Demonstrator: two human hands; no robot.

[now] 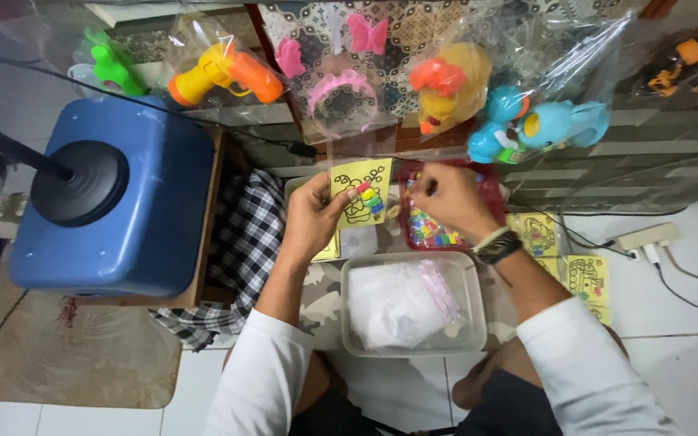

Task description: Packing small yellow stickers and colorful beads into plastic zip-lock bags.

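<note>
A clear tub [468, 300] of plastic bags sits nearest, between the forearms. Beyond it the left hand [313, 216], wrist bent upward, pinches a yellow card [359, 192] upright with small coloured tubes on it. The right hand [451, 199] curls knuckles-up over a red tray [422, 230], fingertips closed; what they grip cannot be told. Bagged toys [228, 73] hang farthest

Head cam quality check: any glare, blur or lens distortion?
Head view: glare streaks on the clear toy bags; fisheye bending toward the edges, seen in the floor tiles; right hand slightly motion-soft; yellow card in the left hand sharp; even, soft lighting.
</note>
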